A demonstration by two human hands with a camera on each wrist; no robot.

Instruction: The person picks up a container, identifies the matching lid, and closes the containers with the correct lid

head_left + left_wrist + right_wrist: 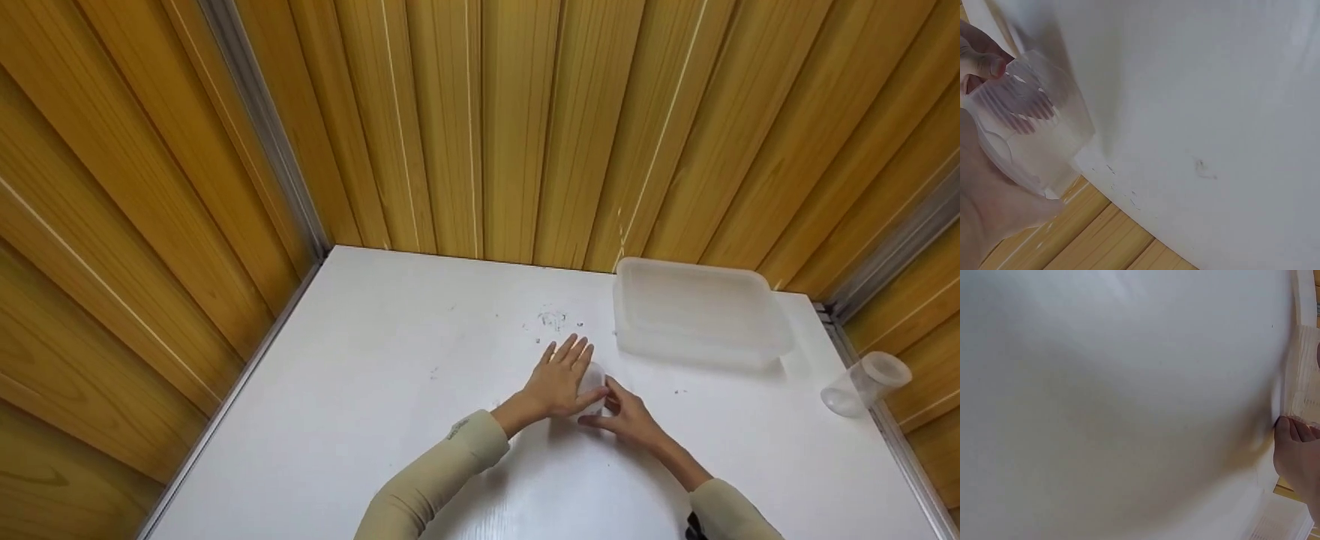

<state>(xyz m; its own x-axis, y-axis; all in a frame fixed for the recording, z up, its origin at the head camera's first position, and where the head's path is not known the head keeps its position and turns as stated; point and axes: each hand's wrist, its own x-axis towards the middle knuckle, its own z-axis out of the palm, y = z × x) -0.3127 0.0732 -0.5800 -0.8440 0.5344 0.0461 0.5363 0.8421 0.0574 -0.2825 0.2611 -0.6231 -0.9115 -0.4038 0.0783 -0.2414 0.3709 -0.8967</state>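
Between both hands is a small translucent plastic container (593, 376), partly covered by them in the head view. Its ribbed side and rounded edge show in the left wrist view, where the container (1053, 132) looks tilted. My left hand (559, 386) lies across it with fingers straight, the palm against its top. From the right side, my right hand (631, 421) grips the container's wall between thumb and fingers. Fingers of that right hand (1300, 453) show at the container's lower edge (1304, 391) in the right wrist view, cut off by the frame.
A large translucent plastic bin (697, 300) stands at the table's back right. Near the right edge, a clear plastic cup (862, 384) is on the white table (360, 375). Small dark marks dot the tabletop behind the hands. Yellow wood-patterned walls (517, 135) enclose the table.
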